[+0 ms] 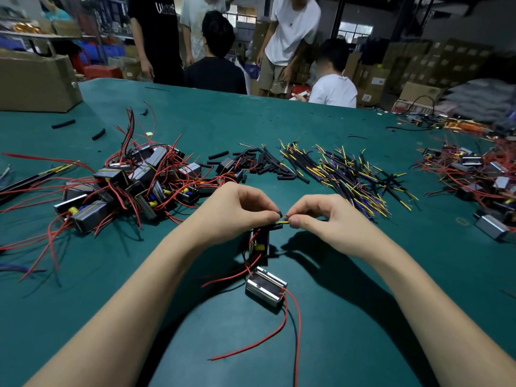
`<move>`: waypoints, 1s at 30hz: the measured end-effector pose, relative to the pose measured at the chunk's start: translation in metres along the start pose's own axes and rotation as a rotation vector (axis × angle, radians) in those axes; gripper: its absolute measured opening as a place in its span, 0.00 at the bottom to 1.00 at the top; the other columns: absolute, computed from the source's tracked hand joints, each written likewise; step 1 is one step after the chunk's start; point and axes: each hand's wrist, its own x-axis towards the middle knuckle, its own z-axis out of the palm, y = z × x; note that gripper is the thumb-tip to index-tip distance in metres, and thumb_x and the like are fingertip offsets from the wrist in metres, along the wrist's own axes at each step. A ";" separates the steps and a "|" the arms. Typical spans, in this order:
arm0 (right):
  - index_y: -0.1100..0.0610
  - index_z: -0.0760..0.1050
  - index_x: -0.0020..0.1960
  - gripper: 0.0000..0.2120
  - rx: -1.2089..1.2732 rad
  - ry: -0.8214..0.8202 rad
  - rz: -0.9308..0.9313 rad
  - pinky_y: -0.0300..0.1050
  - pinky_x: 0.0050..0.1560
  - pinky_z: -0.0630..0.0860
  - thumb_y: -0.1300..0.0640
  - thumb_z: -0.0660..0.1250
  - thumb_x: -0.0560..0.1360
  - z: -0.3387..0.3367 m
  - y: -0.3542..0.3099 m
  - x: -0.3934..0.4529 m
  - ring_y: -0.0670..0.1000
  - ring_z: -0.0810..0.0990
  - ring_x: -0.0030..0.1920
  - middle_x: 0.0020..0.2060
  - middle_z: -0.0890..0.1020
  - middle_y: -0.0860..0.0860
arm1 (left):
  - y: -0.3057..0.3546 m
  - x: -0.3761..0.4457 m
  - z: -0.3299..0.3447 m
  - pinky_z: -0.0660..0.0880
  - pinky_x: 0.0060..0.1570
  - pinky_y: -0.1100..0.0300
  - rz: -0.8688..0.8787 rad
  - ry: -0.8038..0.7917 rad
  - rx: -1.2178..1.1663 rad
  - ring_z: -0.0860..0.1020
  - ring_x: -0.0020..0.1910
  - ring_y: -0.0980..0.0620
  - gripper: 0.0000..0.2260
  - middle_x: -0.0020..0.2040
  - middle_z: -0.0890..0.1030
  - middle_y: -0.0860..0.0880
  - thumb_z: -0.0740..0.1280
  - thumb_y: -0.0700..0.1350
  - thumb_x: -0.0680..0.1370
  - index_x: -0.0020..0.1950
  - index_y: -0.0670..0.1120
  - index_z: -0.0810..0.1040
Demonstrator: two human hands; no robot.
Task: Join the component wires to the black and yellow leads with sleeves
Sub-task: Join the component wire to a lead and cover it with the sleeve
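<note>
My left hand [237, 208] pinches a short black sleeve [277, 214] and a wire end above the green table. My right hand [315, 216] pinches the yellow lead [283, 222] right beside it; fingertips of both hands nearly touch. A small component [259, 243] with red wires hangs below my left hand. A second component [265, 286], metal-framed with long red wires, lies on the table nearer to me. Loose black sleeves [262, 163] and a heap of black and yellow leads [349, 174] lie beyond my hands.
A pile of components with red wires [131, 185] covers the left of the green table [335, 317]. More components [480, 174] lie at the right. A cardboard box [36, 82] stands at the far left. Several people stand or sit past the far edge.
</note>
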 end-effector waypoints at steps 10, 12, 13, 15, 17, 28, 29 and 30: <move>0.59 0.77 0.41 0.05 0.150 0.069 -0.009 0.49 0.48 0.77 0.65 0.71 0.72 0.000 -0.001 0.001 0.48 0.81 0.38 0.35 0.84 0.51 | 0.000 0.001 0.003 0.76 0.44 0.70 -0.001 0.018 0.000 0.80 0.39 0.63 0.04 0.40 0.85 0.54 0.72 0.41 0.74 0.46 0.48 0.86; 0.59 0.77 0.40 0.05 0.195 0.066 -0.019 0.46 0.47 0.77 0.65 0.70 0.73 0.000 -0.002 0.001 0.48 0.80 0.37 0.33 0.83 0.51 | 0.000 0.000 0.002 0.76 0.44 0.70 -0.037 -0.014 -0.068 0.80 0.41 0.63 0.05 0.42 0.86 0.53 0.70 0.42 0.75 0.48 0.48 0.85; 0.59 0.77 0.40 0.05 0.209 0.063 -0.027 0.43 0.47 0.77 0.65 0.70 0.73 0.000 -0.003 0.001 0.48 0.80 0.36 0.33 0.83 0.51 | 0.001 -0.001 0.001 0.74 0.42 0.72 -0.058 -0.038 -0.107 0.80 0.41 0.64 0.05 0.43 0.86 0.53 0.70 0.42 0.75 0.49 0.47 0.85; 0.59 0.78 0.39 0.05 0.236 0.058 -0.036 0.40 0.45 0.76 0.65 0.69 0.73 0.000 -0.004 0.002 0.48 0.79 0.35 0.32 0.82 0.50 | 0.001 -0.002 -0.001 0.72 0.41 0.74 -0.105 -0.078 -0.188 0.81 0.42 0.63 0.07 0.44 0.86 0.52 0.69 0.40 0.76 0.52 0.46 0.84; 0.59 0.77 0.39 0.06 0.264 0.047 -0.035 0.38 0.42 0.75 0.66 0.68 0.74 0.001 -0.005 0.003 0.47 0.78 0.34 0.31 0.81 0.50 | 0.001 -0.003 -0.003 0.73 0.42 0.73 -0.141 -0.102 -0.258 0.82 0.43 0.60 0.06 0.44 0.86 0.50 0.69 0.38 0.76 0.51 0.45 0.83; 0.58 0.74 0.39 0.07 0.347 0.046 0.010 0.41 0.35 0.70 0.66 0.68 0.74 0.001 -0.002 0.005 0.48 0.74 0.29 0.29 0.81 0.51 | 0.001 0.000 0.004 0.74 0.42 0.70 -0.042 -0.076 -0.213 0.79 0.38 0.59 0.06 0.41 0.85 0.46 0.70 0.40 0.75 0.44 0.49 0.85; 0.58 0.73 0.39 0.07 0.349 0.045 0.013 0.42 0.34 0.70 0.66 0.68 0.74 0.002 -0.002 0.005 0.48 0.74 0.29 0.29 0.81 0.51 | 0.000 0.000 0.005 0.74 0.42 0.71 -0.043 -0.085 -0.207 0.79 0.38 0.60 0.05 0.41 0.85 0.47 0.70 0.40 0.75 0.44 0.49 0.85; 0.58 0.73 0.39 0.07 0.349 0.044 0.017 0.42 0.34 0.70 0.66 0.68 0.74 0.002 -0.002 0.005 0.48 0.74 0.29 0.29 0.81 0.51 | -0.001 0.000 0.005 0.74 0.43 0.71 -0.049 -0.093 -0.199 0.78 0.39 0.60 0.05 0.42 0.85 0.47 0.70 0.41 0.75 0.44 0.50 0.85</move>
